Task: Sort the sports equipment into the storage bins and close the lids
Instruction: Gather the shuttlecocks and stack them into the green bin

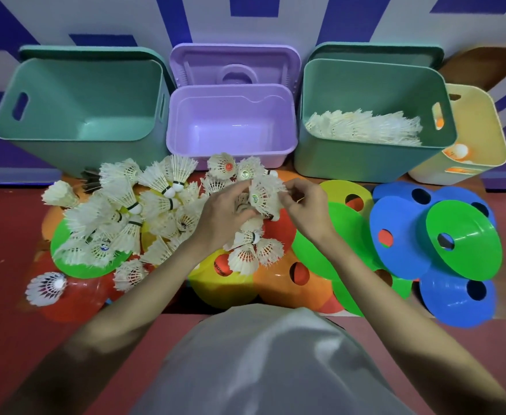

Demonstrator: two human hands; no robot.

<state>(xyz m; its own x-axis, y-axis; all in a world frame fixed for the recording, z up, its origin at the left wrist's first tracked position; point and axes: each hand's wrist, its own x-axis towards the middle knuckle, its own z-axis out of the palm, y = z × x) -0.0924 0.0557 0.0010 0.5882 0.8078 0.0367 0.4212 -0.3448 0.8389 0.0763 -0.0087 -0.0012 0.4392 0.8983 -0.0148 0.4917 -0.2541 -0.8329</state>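
At frame centre both the left hand [222, 214] and right hand [304, 205] grip one shuttlecock [263, 199], with the part-filled green bin [374, 163] at upper right, nearer the right hand.

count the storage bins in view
4: left green bin, purple bin in the middle, right green bin, cream bin at far right, partly hidden.
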